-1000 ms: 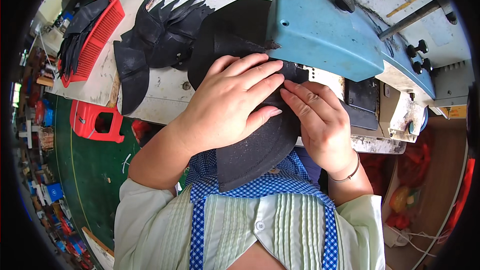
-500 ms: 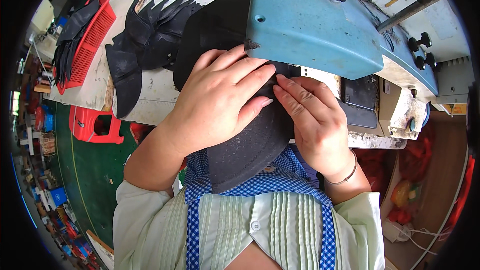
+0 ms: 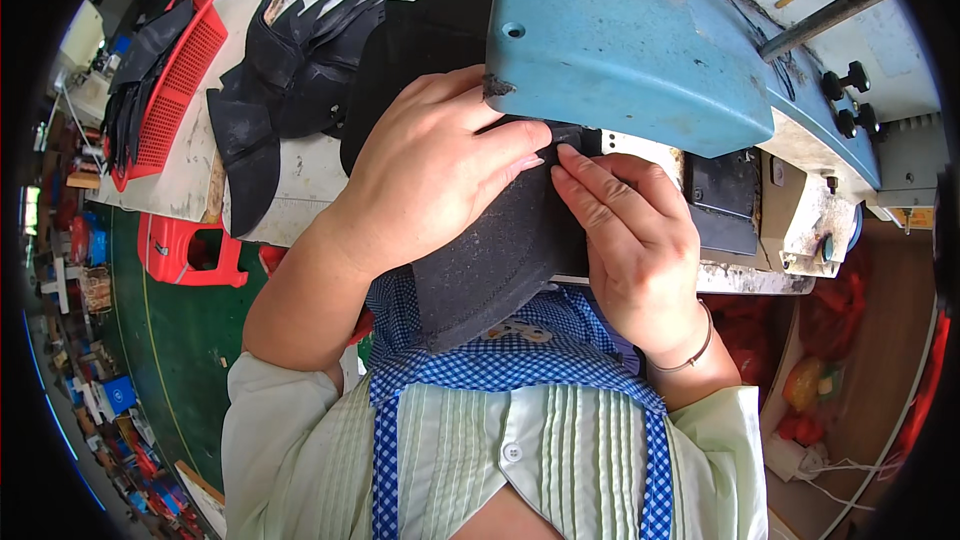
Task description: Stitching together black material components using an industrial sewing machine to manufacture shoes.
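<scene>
A curved black sheet piece [image 3: 490, 270], like leather or stiff fabric, lies below the front edge of a blue machine head [image 3: 630, 60], its rounded lower end hanging over my lap. My left hand [image 3: 425, 175] rests across its left part, thumb and index finger pinched together on it; the other fingertips go out of sight by the machine's corner. From the right, my right hand [image 3: 635, 225] presses its straight, close-set fingers on the piece's edge, almost meeting the left fingertips. The cover hides where the piece's far edge meets the machine.
Left on the white worktable [image 3: 310, 175] lies a fanned pile of black cut pieces [image 3: 290, 75]. Farther left, a red basket [image 3: 185, 90] holds more of them. Below stands a red stool [image 3: 190, 250]. Black knobs [image 3: 850, 100] stick out at the machine's right.
The black piece has moved away from me, toward the machine, its lower end now higher. My left thumb has closed up to the index finger. The right hand has barely moved.
</scene>
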